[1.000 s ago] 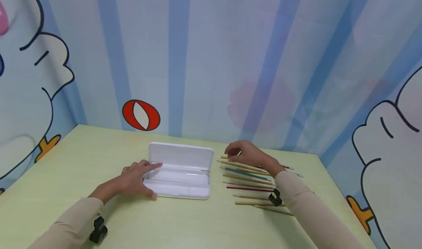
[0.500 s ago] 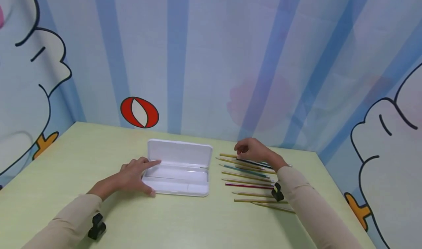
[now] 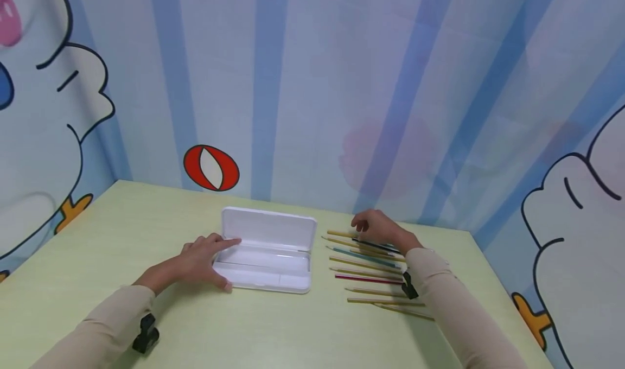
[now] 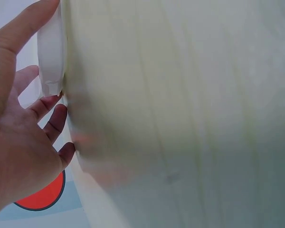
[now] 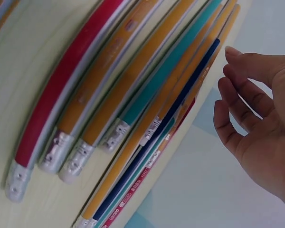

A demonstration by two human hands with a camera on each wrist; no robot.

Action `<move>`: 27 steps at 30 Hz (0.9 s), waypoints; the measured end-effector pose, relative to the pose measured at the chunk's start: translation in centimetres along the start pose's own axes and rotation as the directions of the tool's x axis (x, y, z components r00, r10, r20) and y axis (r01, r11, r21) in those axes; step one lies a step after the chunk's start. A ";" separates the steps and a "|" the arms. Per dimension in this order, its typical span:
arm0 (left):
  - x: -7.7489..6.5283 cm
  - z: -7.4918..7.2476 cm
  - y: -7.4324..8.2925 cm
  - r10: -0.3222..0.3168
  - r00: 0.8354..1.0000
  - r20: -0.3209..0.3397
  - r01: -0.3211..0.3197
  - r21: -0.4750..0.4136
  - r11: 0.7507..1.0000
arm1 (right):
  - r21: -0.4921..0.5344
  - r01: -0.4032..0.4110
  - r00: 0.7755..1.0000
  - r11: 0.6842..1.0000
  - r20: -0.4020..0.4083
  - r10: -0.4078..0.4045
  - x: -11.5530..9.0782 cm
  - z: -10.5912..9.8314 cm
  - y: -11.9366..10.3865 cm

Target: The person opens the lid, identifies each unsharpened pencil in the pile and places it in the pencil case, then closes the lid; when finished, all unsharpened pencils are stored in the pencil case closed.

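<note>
A white pencil case (image 3: 266, 280) with its lid (image 3: 268, 229) raised lies at the middle of the table, its compartments bare. My left hand (image 3: 197, 263) rests at the case's left end, index finger stretched along the hinge side and thumb at the front corner. Over the back of a row of pencils hovers my right hand (image 3: 378, 229); the right wrist view shows its fingers loosely bent with nothing between them. Nearest it is a dark blue pencil (image 5: 180, 102). Yellow pencils, a teal pencil (image 5: 154, 88) and a red pencil (image 5: 52, 99) lie beside it.
The pale yellow table (image 3: 273, 336) ends at a striped blue cloth backdrop (image 3: 312, 97) with cartoon prints. Several more pencils lie toward the front right, two of them crossing (image 3: 386, 300). A black wrist device (image 3: 146, 333) sits on the left sleeve.
My right hand has shifted slightly right along the back pencils, and the dark blue pencil now shows below its fingers. The left hand and the pencil case keep their places.
</note>
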State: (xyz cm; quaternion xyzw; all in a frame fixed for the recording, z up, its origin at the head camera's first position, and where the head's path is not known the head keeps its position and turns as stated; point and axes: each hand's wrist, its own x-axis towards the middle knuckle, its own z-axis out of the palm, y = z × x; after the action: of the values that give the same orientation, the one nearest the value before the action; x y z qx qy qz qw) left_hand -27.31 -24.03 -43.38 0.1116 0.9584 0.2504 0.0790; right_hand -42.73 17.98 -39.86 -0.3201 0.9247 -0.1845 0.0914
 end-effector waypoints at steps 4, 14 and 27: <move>0.0 0.0 0.1 -0.003 1.000 0.002 0.003 -0.002 1.000 | -0.021 0.000 1.000 1.000 0.011 0.000 0.2 0.4 0.1; 0.0 -0.1 0.0 0.000 1.000 0.001 0.000 -0.001 1.000 | -0.086 0.015 0.999 0.996 0.051 -0.011 0.3 0.3 -0.4; 0.2 0.1 -0.4 0.016 1.000 0.001 -0.016 0.008 1.000 | -0.107 0.027 0.997 0.994 0.072 -0.020 0.8 0.6 -0.4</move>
State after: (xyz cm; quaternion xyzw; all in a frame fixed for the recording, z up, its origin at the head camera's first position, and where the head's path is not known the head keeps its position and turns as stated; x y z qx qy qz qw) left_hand -27.51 -24.23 -43.68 0.1197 0.9585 0.2471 0.0768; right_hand -42.93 17.02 -40.28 -0.3418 0.9257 -0.1238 0.1046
